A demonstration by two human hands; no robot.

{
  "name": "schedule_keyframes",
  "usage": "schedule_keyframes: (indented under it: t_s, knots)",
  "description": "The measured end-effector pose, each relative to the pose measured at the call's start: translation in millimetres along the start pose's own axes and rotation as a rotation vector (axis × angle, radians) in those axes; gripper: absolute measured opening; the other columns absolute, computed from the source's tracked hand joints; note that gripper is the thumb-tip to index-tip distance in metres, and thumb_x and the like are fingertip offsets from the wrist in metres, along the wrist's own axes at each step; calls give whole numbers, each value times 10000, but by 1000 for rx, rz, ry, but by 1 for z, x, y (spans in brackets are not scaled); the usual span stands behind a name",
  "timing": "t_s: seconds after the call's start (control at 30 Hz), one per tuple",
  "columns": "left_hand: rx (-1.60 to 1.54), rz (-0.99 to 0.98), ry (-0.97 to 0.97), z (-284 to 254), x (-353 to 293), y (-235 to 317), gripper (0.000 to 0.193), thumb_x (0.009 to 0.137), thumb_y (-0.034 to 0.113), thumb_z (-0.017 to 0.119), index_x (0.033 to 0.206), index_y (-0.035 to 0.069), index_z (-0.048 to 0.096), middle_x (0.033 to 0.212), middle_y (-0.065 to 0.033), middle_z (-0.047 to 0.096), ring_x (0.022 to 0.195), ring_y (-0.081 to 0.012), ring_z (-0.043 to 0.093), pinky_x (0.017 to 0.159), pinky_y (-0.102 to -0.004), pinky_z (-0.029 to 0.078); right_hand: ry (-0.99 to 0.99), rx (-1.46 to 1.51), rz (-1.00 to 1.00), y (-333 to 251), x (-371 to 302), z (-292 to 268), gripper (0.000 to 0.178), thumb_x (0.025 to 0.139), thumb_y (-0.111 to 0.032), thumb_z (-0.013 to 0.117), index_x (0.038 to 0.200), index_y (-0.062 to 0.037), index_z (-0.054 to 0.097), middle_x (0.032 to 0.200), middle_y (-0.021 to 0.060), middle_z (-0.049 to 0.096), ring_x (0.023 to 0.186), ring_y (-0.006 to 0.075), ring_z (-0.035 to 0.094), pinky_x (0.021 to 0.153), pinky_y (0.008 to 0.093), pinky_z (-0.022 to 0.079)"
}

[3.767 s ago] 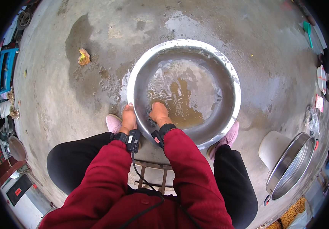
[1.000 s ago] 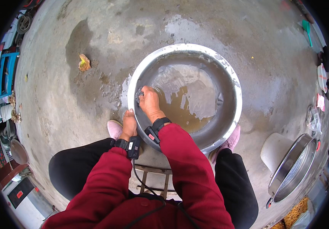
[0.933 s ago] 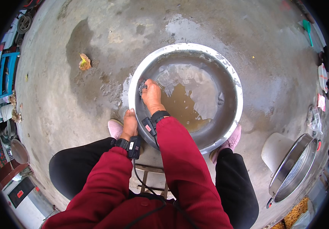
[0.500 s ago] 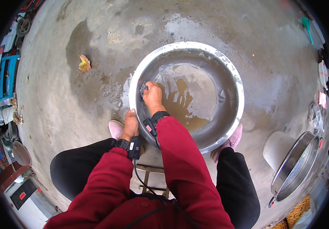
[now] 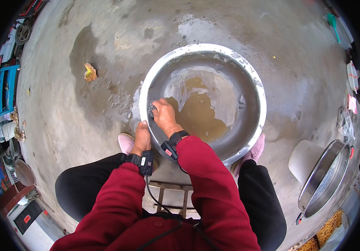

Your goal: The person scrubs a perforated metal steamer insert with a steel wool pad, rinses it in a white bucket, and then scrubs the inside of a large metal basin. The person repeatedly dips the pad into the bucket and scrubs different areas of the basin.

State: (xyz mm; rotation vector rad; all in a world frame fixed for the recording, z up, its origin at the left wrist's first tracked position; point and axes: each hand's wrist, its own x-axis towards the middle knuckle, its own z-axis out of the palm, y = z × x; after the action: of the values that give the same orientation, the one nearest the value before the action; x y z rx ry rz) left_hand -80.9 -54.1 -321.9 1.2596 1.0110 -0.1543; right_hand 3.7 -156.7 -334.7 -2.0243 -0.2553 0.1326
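A wide round metal basin (image 5: 260, 113) rests on the floor in front of me, with shallow murky water (image 5: 200, 117) in its bottom. My left hand (image 5: 141, 138) grips its near-left rim, thumb up on the edge and the other fingers hidden below. Inside the basin, my right hand (image 5: 165, 116) is closed on a grey wire scourer (image 5: 151, 109) and presses it against the left inner wall. Most of the scourer is under the fingers.
Concrete floor with wet patches surrounds the basin, with a dry leaf (image 5: 90, 72) at the left. A wide metal pan (image 5: 328, 175) leans on a white bucket (image 5: 304, 157) at the right. Between my legs is a wooden stool (image 5: 172, 186). A blue frame (image 5: 7, 88) stands far left.
My right hand has slid the scourer a short way toward me along the left inner wall. The reflection in the water has shifted. My left hand keeps its hold on the rim.
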Motion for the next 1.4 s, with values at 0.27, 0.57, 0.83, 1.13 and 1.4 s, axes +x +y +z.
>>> schedule_keyframes:
  t_s: [0.27, 0.57, 0.83, 1.13, 1.4]
  knots:
    - [6, -9, -37, -2, 1, 1, 259, 1005, 193, 359, 1038, 19, 548, 893, -57, 596, 776, -132, 547, 722, -299, 460, 71, 296, 101, 1, -24, -3, 215, 710, -3, 609, 918, -40, 644, 915, 142, 602, 881, 350, 592, 774, 411, 487]
    - [3, -9, -26, -6, 5, -6, 255, 1004, 202, 373, 1015, 18, 549, 870, -56, 596, 769, -131, 544, 705, -296, 457, 115, 254, 77, -1, -15, 1, 246, 706, 28, 594, 937, -32, 654, 941, 157, 619, 888, 359, 602, 797, 410, 485]
    - [53, 39, 6, -1, 2, -2, 230, 998, 185, 393, 1012, 17, 549, 857, -51, 592, 740, -123, 529, 687, -290, 448, -40, 263, 83, 3, -19, 3, 240, 721, 40, 576, 941, -21, 650, 940, 161, 619, 885, 364, 601, 808, 399, 482]
    - [-38, -30, -7, 1, 0, 0, 253, 1002, 198, 378, 995, 18, 555, 835, -49, 591, 725, -123, 536, 677, -295, 455, -415, 82, 95, 11, -30, -13, 285, 707, 31, 590, 979, -18, 660, 977, 153, 621, 920, 347, 603, 830, 364, 482]
    - [1, -13, -30, -9, 9, -9, 233, 1000, 186, 384, 1002, 25, 552, 834, -50, 592, 715, -121, 539, 655, -293, 455, 59, 222, 46, 8, -16, -6, 264, 740, 6, 608, 1000, -15, 650, 1023, 166, 612, 960, 357, 585, 862, 392, 470]
